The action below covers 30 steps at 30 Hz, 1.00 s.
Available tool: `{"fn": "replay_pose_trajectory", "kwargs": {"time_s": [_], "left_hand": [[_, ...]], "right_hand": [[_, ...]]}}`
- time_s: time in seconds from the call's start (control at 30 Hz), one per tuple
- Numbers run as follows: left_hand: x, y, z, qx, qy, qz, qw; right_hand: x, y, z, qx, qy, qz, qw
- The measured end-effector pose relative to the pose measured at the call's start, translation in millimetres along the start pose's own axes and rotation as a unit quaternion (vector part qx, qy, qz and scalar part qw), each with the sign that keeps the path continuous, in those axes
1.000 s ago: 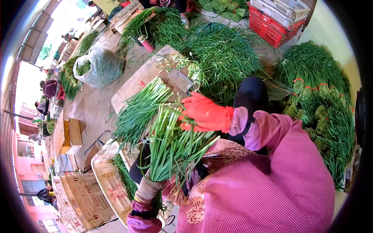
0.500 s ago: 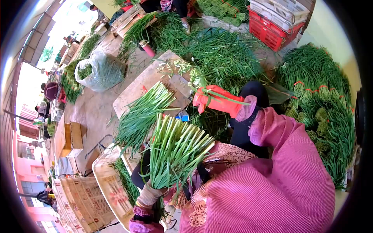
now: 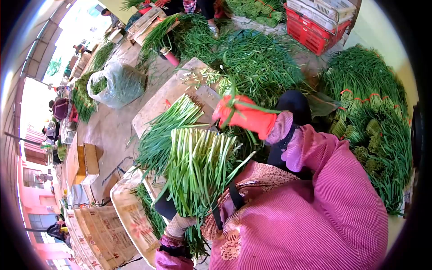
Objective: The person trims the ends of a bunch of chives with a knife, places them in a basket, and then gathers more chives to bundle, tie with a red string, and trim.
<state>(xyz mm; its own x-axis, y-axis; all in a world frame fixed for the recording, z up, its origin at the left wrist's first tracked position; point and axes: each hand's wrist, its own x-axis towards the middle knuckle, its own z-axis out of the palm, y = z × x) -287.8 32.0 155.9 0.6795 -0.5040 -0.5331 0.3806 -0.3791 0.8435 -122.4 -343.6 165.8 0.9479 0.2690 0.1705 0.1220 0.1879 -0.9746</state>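
My left hand (image 3: 180, 223), in a pale glove, is closed round the leafy end of a thick bunch of chives (image 3: 195, 166), whose pale cut ends point up and away from me. Slightly above and to the right is my right hand (image 3: 245, 116), in an orange rubber glove and blurred by motion. It is closed on a loose chive stalk (image 3: 265, 109) that crosses the glove. Another pile of chives (image 3: 168, 123) lies on the wooden board (image 3: 150, 105), beyond the bunch. Trimmed pale bits (image 3: 202, 78) are scattered at the board's far end.
A large heap of loose chives (image 3: 261, 63) lies beyond the board. Tied bundles (image 3: 369, 90) are stacked at right, near a red crate (image 3: 310, 33). A cream basket (image 3: 130, 202) stands at left. Farther off are a clear plastic bag (image 3: 123, 85), a pink bottle (image 3: 169, 56) and other people.
The bunch in my left hand has turned more upright, its cut ends shifting left. My right hand has moved slightly left, still with the loose stalk.
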Motion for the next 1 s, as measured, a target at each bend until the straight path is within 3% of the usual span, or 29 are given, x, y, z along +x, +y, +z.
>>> {"fn": "replay_pose_trajectory", "kwargs": {"time_s": [0.03,0.07,0.13,0.2,0.23,0.27,0.33,0.37,0.4,0.43,0.47,0.53,0.57,0.6,0.67,0.73,0.77,0.8,0.87,0.9,0.93,1.0], "left_hand": [[0.6,9.3,6.9,-0.035,-0.002,0.033,0.999],[1.4,12.4,8.6,-0.036,-0.001,0.034,0.999],[1.8,15.0,11.8,-0.045,0.010,0.022,0.999],[9.2,18.8,17.2,0.039,0.027,0.071,0.996],[9.5,17.4,17.4,0.034,0.030,0.065,0.997],[9.5,15.1,17.2,0.024,0.032,0.055,0.998],[11.4,8.8,17.6,-0.012,0.048,0.031,0.998],[10.5,7.0,18.9,-0.034,0.059,0.025,0.997],[10.4,6.9,19.8,-0.053,0.071,0.022,0.996],[10.2,4.9,22.1,-0.068,0.081,0.024,0.994],[8.6,5.5,22.5,-0.070,0.084,0.023,0.994],[5.3,9.3,19.9,0.009,0.069,-0.024,0.997],[5.2,-4.8,14.6,0.008,0.055,-0.009,0.998],[5.1,-2.6,15.5,0.008,0.055,-0.007,0.998],[4.6,3.3,18.6,0.083,0.048,0.050,0.994],[2.9,-10.2,13.6,0.132,0.033,0.038,0.990],[-0.2,-2.2,20.0,0.025,0.050,0.027,0.998],[-1.3,2.7,23.0,-0.081,0.064,0.015,0.995],[3.1,2.0,17.7,-0.121,0.058,0.010,0.991],[8.0,-2.5,13.0,-0.049,0.043,0.016,0.998],[10.2,-4.5,10.7,0.023,0.029,0.022,0.999],[10.5,-1.5,10.4,0.030,0.029,0.021,0.999]], "right_hand": [[-2.6,-19.3,-1.1,0.012,0.060,0.019,0.998],[-3.5,-34.3,-2.7,0.032,0.058,0.038,0.997],[-14.1,-60.7,7.0,0.004,0.020,0.099,0.995],[-27.2,-82.6,28.8,-0.047,-0.046,0.134,0.989],[-34.6,-54.0,31.8,0.007,-0.101,0.049,0.994],[-49.9,-57.4,41.6,0.021,-0.070,0.035,0.997],[-33.2,19.8,62.5,0.048,-0.031,0.082,0.995],[-33.1,5.0,60.0,0.048,-0.030,0.082,0.995],[-31.5,-22.1,55.4,-0.140,-0.127,0.112,0.976],[-29.2,-36.7,52.1,-0.321,-0.220,0.137,0.911],[-26.9,-36.0,51.3,-0.321,-0.223,0.137,0.910],[-23.1,-29.1,49.9,-0.452,-0.139,0.038,0.880],[-20.8,16.1,40.7,-0.390,-0.023,-0.014,0.920],[-13.8,0.4,29.3,-0.565,-0.015,-0.034,0.824],[-5.3,3.2,1.3,-0.507,0.098,-0.013,0.856],[-1.4,-1.6,-26.5,-0.286,0.107,0.064,0.950],[-14.7,-23.7,-16.7,-0.095,0.097,0.046,0.990],[-20.3,-29.6,-11.1,-0.095,0.099,0.047,0.989],[-22.3,-35.6,-0.3,0.018,-0.030,0.133,0.990],[-20.0,-31.5,8.4,0.047,-0.093,0.149,0.983],[-28.9,-37.8,8.9,0.208,-0.168,0.086,0.960],[-33.4,-36.9,31.2,0.269,-0.178,0.081,0.943]]}}
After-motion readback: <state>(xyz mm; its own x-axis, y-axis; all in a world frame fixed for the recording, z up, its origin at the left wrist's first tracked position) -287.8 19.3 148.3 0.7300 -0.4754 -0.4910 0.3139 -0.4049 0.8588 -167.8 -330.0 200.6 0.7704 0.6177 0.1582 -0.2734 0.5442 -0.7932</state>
